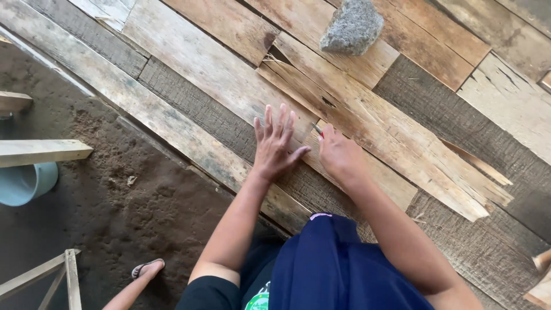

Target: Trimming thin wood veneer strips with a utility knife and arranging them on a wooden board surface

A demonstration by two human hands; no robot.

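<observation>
**Hands on the planks**

We see our left hand [274, 143] lying flat on a weathered plank [229, 86], fingers spread apart and pointing away from us, the thumb angled toward the other hand. Our right hand [338, 154] sits just beside it, curled closed around a thin tool [317, 130]; only its short red-and-metal tip shows past the knuckles, resting on the wood. What kind of tool it is we cannot tell.

The tip lies at the near edge of a split board [379, 132], a pale, splintered piece that runs diagonally across the other planks toward the right, where its end is broken and jagged. Farther up, a grey stone [352, 26] rests on the boards, well apart from both hands.

To the left the planks give way to bare dirt [115, 195]. A blue tub [23, 182] stands at that edge under a wooden slat [43, 151], and a sandalled foot [146, 268] rests on the dirt near us.
</observation>
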